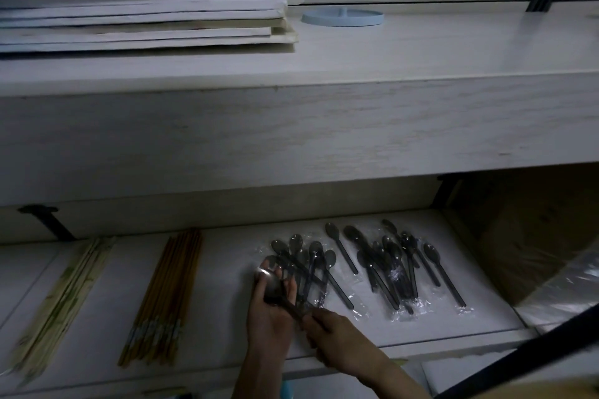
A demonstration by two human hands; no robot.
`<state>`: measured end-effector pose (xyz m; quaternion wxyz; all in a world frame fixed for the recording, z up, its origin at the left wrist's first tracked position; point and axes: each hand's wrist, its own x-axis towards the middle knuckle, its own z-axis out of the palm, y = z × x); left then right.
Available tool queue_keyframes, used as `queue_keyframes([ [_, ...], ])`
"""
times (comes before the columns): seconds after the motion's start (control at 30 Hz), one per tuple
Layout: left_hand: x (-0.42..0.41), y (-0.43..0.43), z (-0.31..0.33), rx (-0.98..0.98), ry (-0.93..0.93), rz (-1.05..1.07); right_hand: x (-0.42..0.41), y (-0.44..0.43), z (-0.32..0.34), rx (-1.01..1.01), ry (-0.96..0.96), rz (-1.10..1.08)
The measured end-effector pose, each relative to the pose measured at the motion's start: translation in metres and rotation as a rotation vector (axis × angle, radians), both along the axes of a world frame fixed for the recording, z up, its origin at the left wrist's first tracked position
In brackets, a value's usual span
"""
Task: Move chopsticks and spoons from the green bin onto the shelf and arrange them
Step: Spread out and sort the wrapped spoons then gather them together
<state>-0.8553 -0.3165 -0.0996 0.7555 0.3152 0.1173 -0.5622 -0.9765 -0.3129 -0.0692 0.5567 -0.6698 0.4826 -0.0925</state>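
Lower shelf (227,272) with cutlery laid out.
I see the upper board (291,126) overhanging the shelf. Pale chopsticks (61,301) and brown chopsticks (165,301) lie left, two spoon heaps (392,262) right, a cardboard box (525,230) beyond. My left hand (269,317) cups a spoon (275,290) by the bowl; my right hand (334,334) pinches its handle.

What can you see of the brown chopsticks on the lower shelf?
The brown chopsticks are a loose bunch of thin orange-brown sticks, wood or bamboo by the look, each with a pale patterned band near its closer end. They lie flat and side by side on the white lower shelf, running front to back and leaning slightly right at the far tips. Apart to their left lie pale chopsticks, and to their right wrapped spoons. Only the shelf touches them.
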Motion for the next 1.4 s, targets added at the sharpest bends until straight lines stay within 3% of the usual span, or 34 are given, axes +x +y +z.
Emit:
queue_keyframes([
  [0.17,-0.002,0.001,0.009,-0.021,0.025,0.009,-0.005,-0.002,0.006,0.331,-0.238,-0.09],
  [0.3,-0.004,0.002,0.007,-0.033,0.029,-0.052,-0.007,-0.005,0.006,0.439,-0.317,-0.119],
  [0.4,-0.006,0.002,0.009,-0.028,0.022,-0.099,-0.009,-0.005,0.005,0.359,-0.271,-0.1],
  [0.57,-0.007,-0.004,0.009,0.001,-0.028,-0.011,-0.013,-0.004,0.01,0.008,-0.089,-0.024],
  [0.7,-0.006,-0.009,0.002,0.002,-0.05,0.015,-0.015,-0.004,0.017,-0.142,0.027,0.042],
  [1.0,-0.012,-0.007,0.006,0.016,-0.256,0.037,-0.021,-0.009,0.018,-0.03,0.02,0.054],
  [1.13,-0.017,-0.006,0.014,0.043,-0.352,0.031,-0.021,-0.006,0.013,-0.071,0.02,0.066],
  [1.4,-0.013,-0.009,0.012,0.094,-0.036,-0.009,-0.023,-0.008,0.018,0.213,-0.154,-0.042],
])
